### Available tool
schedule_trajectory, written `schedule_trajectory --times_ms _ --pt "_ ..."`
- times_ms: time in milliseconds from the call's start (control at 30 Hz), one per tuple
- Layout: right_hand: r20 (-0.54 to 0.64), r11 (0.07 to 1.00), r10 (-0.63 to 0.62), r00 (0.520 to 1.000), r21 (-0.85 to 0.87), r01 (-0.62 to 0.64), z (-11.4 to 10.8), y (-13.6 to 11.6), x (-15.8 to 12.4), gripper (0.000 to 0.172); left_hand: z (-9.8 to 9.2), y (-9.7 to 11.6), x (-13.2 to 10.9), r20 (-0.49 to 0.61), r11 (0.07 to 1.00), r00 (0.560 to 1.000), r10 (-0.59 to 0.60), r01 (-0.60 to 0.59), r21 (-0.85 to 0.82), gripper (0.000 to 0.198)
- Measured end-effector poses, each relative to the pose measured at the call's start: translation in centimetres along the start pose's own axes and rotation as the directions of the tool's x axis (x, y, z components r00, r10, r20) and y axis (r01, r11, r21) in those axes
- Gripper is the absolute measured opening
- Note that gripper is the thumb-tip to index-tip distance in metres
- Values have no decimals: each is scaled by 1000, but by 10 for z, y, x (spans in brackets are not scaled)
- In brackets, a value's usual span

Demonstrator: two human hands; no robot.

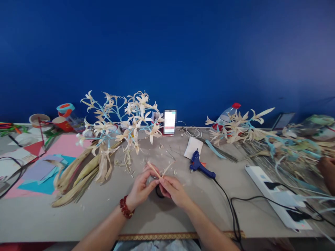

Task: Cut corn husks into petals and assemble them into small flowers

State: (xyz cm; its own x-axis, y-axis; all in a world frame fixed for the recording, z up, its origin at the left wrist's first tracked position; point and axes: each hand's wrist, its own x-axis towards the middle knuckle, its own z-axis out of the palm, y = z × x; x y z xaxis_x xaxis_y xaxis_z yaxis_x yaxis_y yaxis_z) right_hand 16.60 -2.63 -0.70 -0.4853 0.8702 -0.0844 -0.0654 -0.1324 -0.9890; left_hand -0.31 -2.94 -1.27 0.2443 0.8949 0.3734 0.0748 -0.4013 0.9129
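A pale, narrow husk strip (154,169), looking like the husk of the flowers behind, is pinched by my left hand (142,188). My right hand (175,191) pinches a second pale strip arm (166,169), and the two arms meet in a V at my fingertips. I cannot tell whether they are one split piece or two. Below my fingers shows a black loop (159,191), mostly hidden by my hands. Beyond them stand white husk flowers (142,120) on light-blue stems. To the right lies a blue glue gun (200,165) by a white pad.
Dried husks (75,177) and coloured paper (49,174) lie left. A white power strip (272,195) with cables lies right, near more flowers (243,129) and a bottle (227,115). Another person's hand (328,174) is at the right edge. A phone (169,122) stands behind.
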Motion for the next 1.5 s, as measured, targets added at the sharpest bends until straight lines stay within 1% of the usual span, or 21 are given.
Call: schedule_trajectory --times_ms 100,233,333,400,433,467,533,567,633,767,833,933,1033,1100,1133,1167,1233,1300,1367,1433,1500 --pt "54 998 41 998 48 -43 2 1 -1 53 2 -1 0 -18 999 1000 -6 7 31 12" --pt "157 939 154 975 283 -194 -1 1 -3 48 0 -1 1 1 1000 1000 -14 14 -25 13" --pt "304 830 199 932 454 -325 -9 -2 -5 44 -1 -1 3 8 998 1000 -19 19 -63 16" --pt "412 769 193 890 500 -398 -14 -3 -4 44 -1 -1 4 11 995 999 -36 37 -92 18" --pt "433 761 189 882 503 -410 -17 -3 -4 44 -1 -2 4 10 993 999 -46 47 -109 19" --pt "418 771 186 889 498 -396 -18 -2 -3 45 -1 -2 4 8 990 999 -53 54 -127 19" --pt "287 845 176 942 446 -294 -16 2 -1 44 1 -3 4 -2 985 998 -70 69 -156 19" --pt "202 893 158 967 389 -227 -14 4 0 44 1 -4 3 -12 984 997 -81 79 -161 19" --pt "82 967 95 992 230 -112 -8 9 1 45 2 -6 2 -27 984 994 -106 101 -147 17" --pt "-2 999 -15 1000 -44 15 3 13 2 48 2 -8 0 -33 992 994 -100 97 -77 14" --pt "11 999 8 1000 -38 -7 4 12 0 51 2 -8 0 -16 995 997 -81 80 -54 13" --pt "126 965 134 983 208 -158 -1 7 -2 49 0 -6 1 11 997 999 -41 41 -62 12" --pt "318 830 181 931 458 -318 -10 2 -4 45 0 -4 3 10 995 1000 -2 3 -102 12" --pt "439 754 170 882 519 -403 -14 2 -4 45 0 -4 4 12 992 1000 2 -1 -125 14" --pt "462 739 168 871 525 -421 -15 2 -3 45 0 -4 5 12 991 1000 -4 6 -136 15" --pt "449 746 171 877 522 -413 -14 4 -2 46 0 -4 5 8 989 1000 -14 15 -145 16" --pt "321 827 170 932 468 -312 -10 8 0 46 0 -6 4 -12 988 999 -43 40 -151 16" --pt "144 935 113 983 319 -155 -4 13 1 46 0 -8 2 -31 989 997 -67 62 -137 15" --pt "31 992 18 999 127 -22 1 16 2 44 1 -9 1 -35 991 996 -77 73 -108 12" --pt "-2 999 -34 999 -4 34 4 15 1 47 0 -9 0 -16 994 997 -75 73 -81 11" --pt "21 1000 -6 1000 1 6 4 12 0 51 -1 -8 0 13 996 998 -69 69 -60 12"
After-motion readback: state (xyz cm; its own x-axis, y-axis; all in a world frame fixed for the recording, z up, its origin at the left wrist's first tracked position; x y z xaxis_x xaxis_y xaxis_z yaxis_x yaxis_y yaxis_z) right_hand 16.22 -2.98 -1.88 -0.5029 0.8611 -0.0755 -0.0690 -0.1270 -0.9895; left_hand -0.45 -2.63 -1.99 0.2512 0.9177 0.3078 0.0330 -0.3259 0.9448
